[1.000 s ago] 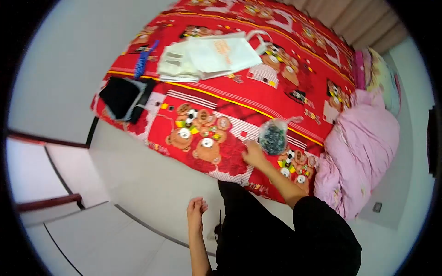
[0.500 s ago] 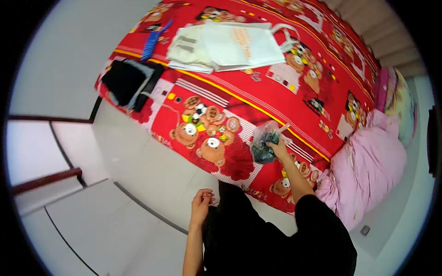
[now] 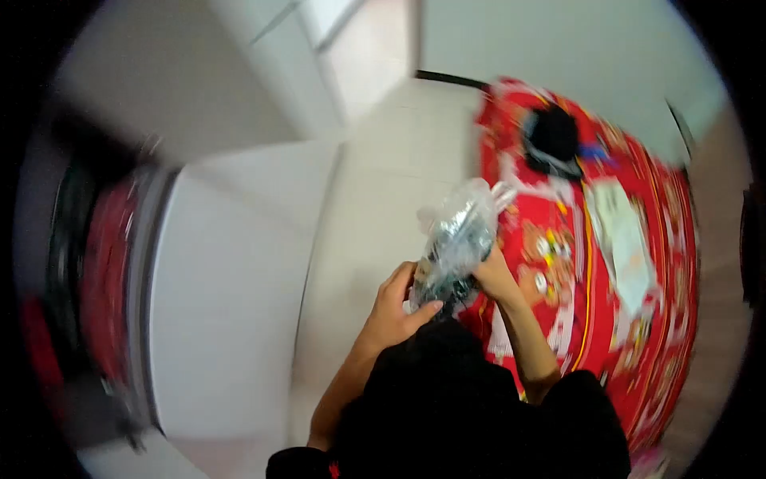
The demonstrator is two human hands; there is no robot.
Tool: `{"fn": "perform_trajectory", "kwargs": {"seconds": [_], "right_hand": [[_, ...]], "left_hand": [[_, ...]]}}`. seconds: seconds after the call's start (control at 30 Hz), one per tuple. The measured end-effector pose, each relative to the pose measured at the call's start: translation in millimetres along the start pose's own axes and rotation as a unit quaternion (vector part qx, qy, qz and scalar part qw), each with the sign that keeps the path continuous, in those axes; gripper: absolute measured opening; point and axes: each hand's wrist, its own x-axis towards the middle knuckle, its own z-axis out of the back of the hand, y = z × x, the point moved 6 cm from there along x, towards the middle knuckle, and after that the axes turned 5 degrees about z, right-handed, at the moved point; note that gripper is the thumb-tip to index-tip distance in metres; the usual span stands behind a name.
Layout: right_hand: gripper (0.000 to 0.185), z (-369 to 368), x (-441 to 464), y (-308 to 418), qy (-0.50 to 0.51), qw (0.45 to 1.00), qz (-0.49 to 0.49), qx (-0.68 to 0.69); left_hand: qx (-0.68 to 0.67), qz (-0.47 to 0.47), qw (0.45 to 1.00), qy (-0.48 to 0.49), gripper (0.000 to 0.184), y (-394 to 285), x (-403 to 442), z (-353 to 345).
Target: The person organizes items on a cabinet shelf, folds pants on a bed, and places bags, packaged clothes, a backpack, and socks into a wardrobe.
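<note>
A clear, crinkled plastic bag [image 3: 463, 227] with dark green contents is held up in front of my body, between the floor and the bed's edge. My left hand [image 3: 396, 307] grips its lower left side, thumb lying across the front. On the other side, my right hand [image 3: 493, 274] is closed on the bag, its fingertips partly hidden behind the plastic. What the dark contents are cannot be made out through the film. Motion blur softens the view.
The bed [image 3: 578, 319] with its red bear-print sheet stands at right. On it lie folded dark clothes [image 3: 554, 132], a blue object [image 3: 597, 153] and a white tote bag [image 3: 626, 247]. A white panel [image 3: 231, 287] stands left, beside red hanging fabric [image 3: 108, 271].
My view has swung left, away from the bed. The plastic bag has been lifted off the sheet by my right hand, and my left hand has come up and taken hold of it.
</note>
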Motion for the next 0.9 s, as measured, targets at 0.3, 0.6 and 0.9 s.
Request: {"fn": "perform_trajectory", "kwargs": {"seconds": [0.3, 0.6, 0.9], "right_hand": [[0.06, -402.6, -0.1, 13.6, 0.512, 0.857, -0.008, 0.051], [0.049, -682.8, -32.5, 114.6, 0.685, 0.703, 0.153, 0.118], [0.076, -958.8, -64.1, 109.2, 0.614, 0.717, 0.267, -0.191]], "left_hand": [[-0.141, -0.158, 0.864, -0.458, 0.042, 11.1, -283.3, 237.2], [-0.362, -0.246, 0.512, -0.739, 0.061, -10.3, -421.6, 310.3], [-0.21, -0.186, 0.536, -0.796, 0.048, -15.4, -398.0, 325.5]]}}
